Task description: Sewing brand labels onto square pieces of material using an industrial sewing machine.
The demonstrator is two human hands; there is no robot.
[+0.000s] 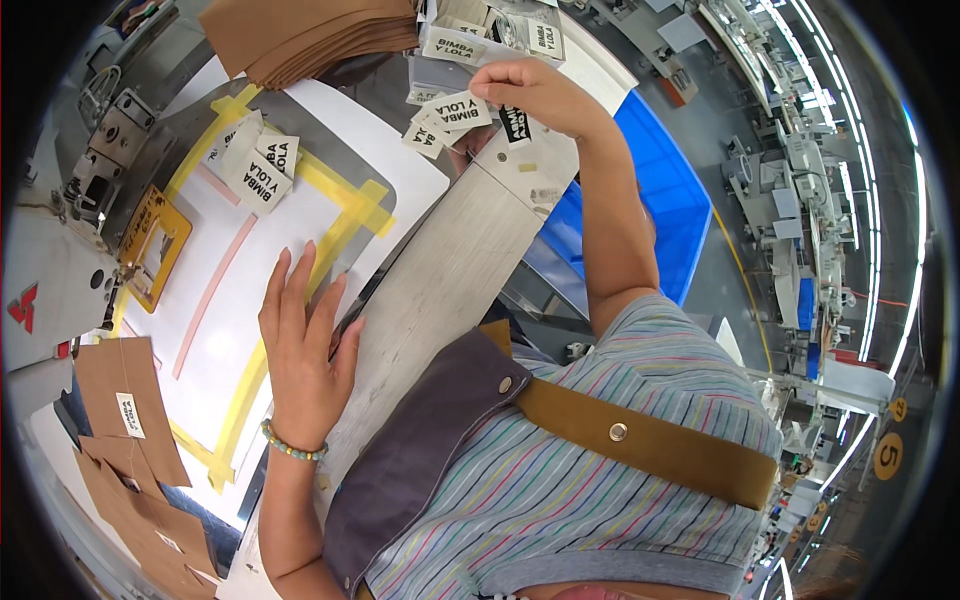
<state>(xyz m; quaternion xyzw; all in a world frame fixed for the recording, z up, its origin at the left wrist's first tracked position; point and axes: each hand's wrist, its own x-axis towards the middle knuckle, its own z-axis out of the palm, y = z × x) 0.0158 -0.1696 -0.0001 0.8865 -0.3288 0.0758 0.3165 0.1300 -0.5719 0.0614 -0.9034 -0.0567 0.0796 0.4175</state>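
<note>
My right hand point(535, 95) is closed in a pinch at the corner of a white fabric label point(455, 113) with black print. More white labels point(424, 138) overlap under it, and a black label point(514, 126) lies just below my right hand. My left hand point(303, 365), fingers apart and empty, rests over the edge of a white sheet point(270, 280) framed with yellow tape. Several loose white labels point(265, 172) lie on the sheet's far part, beyond my left fingertips.
A sewing machine point(50, 270) with a yellow metal frame point(155, 250) stands at left. Brown fabric pieces point(310, 35) are stacked at the back; labelled brown pieces point(130, 410) lie near left. Bagged labels point(500, 30) sit behind my right hand. A blue bin point(670, 190) stands right.
</note>
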